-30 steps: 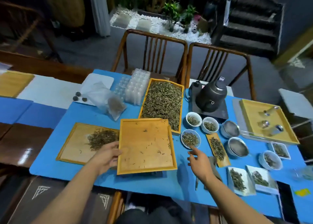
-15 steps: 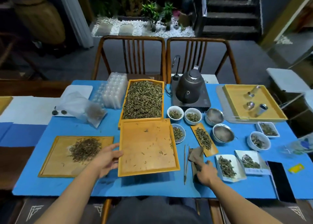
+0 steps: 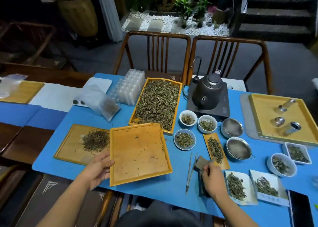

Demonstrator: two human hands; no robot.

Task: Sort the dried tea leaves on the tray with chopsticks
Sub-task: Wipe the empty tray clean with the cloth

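Head view: the only view. Worn on the person's head at the near edge of a blue table (image 3: 173, 187); faces forward and tilts steeply down. Wide-angle, with straight edges bowing toward the frame borders. Near field: both forearms enter from the bottom edge, left hand (image 3: 96, 171) and right hand (image 3: 212, 178) low in the frame, close to the lens. Middle field: the tabletop, seen obliquely from above across its full depth. Far field: two wooden chairs (image 3: 154, 53) at the table's far side, then a pebble bed with plants (image 3: 172, 23) and stairs (image 3: 278, 15) along the top edge. No second view; no shared part.
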